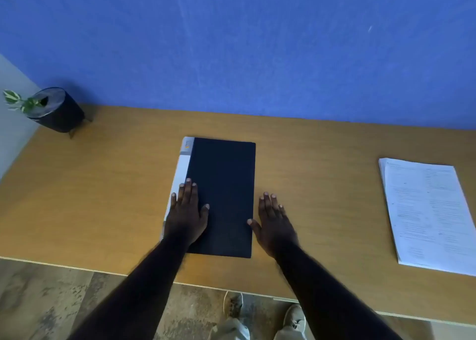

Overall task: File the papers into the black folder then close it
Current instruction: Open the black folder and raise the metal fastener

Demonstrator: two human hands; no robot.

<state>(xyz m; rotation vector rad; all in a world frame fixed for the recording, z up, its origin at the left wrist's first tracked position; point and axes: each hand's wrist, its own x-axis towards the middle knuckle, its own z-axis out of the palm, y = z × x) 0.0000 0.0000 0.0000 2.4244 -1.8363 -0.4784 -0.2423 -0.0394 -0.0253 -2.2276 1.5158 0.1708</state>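
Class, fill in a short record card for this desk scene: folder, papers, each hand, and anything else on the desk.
folder: black folder, closed, flat at the middle of the desk, white spine on its left
papers: white stack, far right, apart from the folder
left hand: flat on the folder's left part
right hand: flat on the desk, thumb at the folder's right edge
other: potted plant, back left corner

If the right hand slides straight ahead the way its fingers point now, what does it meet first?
Nothing, it seems: the right hand lies flat on the table beside the black folder, fingers aimed at the blue wall. Bare tabletop lies ahead; the papers sit off to its right.
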